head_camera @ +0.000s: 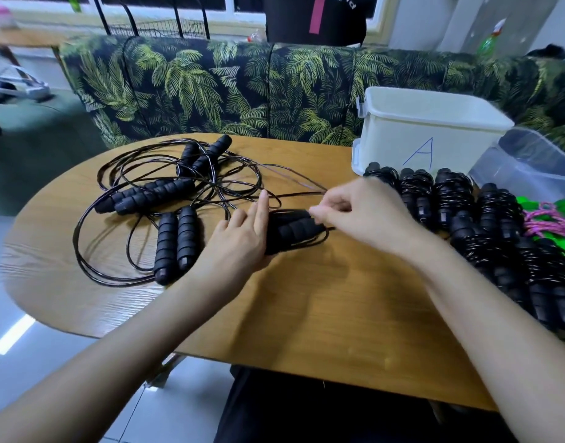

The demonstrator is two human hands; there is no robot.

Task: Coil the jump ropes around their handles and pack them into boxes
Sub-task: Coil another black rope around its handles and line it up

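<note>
On the table [306, 314], the left hand [239, 241] grips a pair of handles [290, 230] from their left end, with its index finger raised straight. The right hand [364, 212] pinches the rope [302, 194] between thumb and fingertips at the handles' right end. Farther left, loose ropes [179, 219] lie tangled, coiled ropes [450, 193] line the right edge, and a box [434, 129] marked A stands beyond them.
</note>
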